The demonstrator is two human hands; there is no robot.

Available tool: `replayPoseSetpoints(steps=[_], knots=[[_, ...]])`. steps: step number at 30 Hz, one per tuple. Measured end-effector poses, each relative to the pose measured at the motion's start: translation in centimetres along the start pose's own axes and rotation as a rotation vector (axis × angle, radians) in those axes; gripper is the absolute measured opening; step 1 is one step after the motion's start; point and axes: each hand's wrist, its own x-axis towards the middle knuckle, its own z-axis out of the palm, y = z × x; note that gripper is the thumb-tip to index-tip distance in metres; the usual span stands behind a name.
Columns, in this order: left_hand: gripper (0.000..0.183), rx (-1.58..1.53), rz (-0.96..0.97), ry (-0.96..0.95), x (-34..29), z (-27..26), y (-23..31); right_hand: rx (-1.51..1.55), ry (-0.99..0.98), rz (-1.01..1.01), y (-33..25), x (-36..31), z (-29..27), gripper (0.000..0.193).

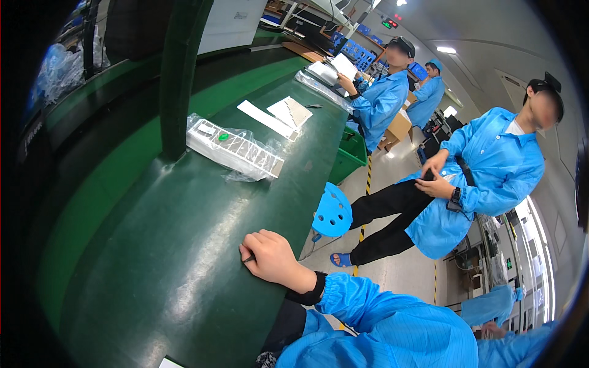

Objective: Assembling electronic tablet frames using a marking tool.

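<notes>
Left hand (273, 256) fisted on green bench (184, 245) — pinching thin dark tool (248, 259) (kind unclear); right hand out of view.

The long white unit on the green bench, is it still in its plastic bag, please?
In the bag: clear crinkled plastic covers the white unit, spreading past its edges on the bench.

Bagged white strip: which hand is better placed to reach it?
Left, probably: left hand rests on the green bench nearer the strip, fingers gripping a small dark stick; right hand sits off the bench.

Lower centre, a fist (272, 257) rests on the green bench (184, 264), gripping a thin dark tool (248, 259); bagged white strip (234, 147) lies upper centre.
</notes>
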Motion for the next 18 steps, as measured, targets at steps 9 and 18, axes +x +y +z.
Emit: replayPoseSetpoints(steps=[9, 18], knots=[[0.059, 0.037, 0.013, -0.022, 0.7, -0.1, 0.3, 0.002, -0.003, 0.033, 0.5, -0.6, 0.1, 0.016], [0.058, 0.025, -0.001, 0.006, 0.4, -0.2, 0.5, 0.000, -0.001, 0.012, 0.4, -0.1, 0.0, 0.013]])
